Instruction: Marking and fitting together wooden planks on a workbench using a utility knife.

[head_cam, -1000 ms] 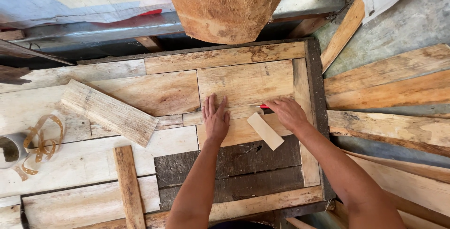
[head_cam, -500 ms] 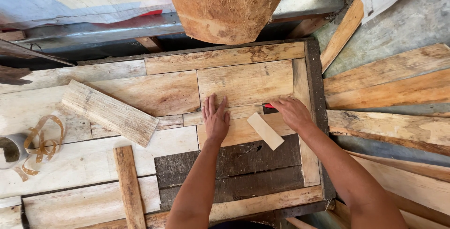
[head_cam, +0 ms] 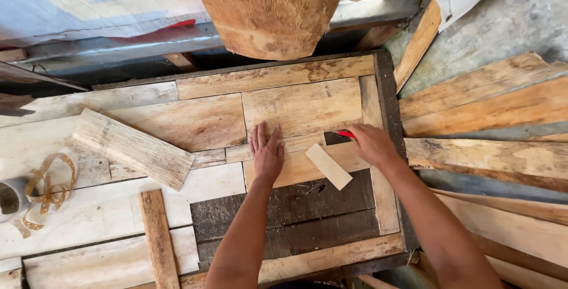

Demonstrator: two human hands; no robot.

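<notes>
My left hand [head_cam: 267, 152] lies flat, fingers spread, on a pale wooden board [head_cam: 296, 168] set inside a frame of wood pieces [head_cam: 278, 76]. My right hand [head_cam: 370, 144] grips a red pencil [head_cam: 343, 134] whose tip touches the board's right end, beside a dark gap. A small light wood strip [head_cam: 328, 166] lies slanted on the board between my two hands. Dark planks [head_cam: 296, 209] fill the frame below the board.
A loose plank [head_cam: 133, 147] lies tilted at the left and a narrow strip [head_cam: 158, 239] stands below it. A tin with coiled strap [head_cam: 41, 188] sits at the far left. Long boards [head_cam: 491, 105] lie at the right. A thick log end [head_cam: 269, 5] hangs overhead.
</notes>
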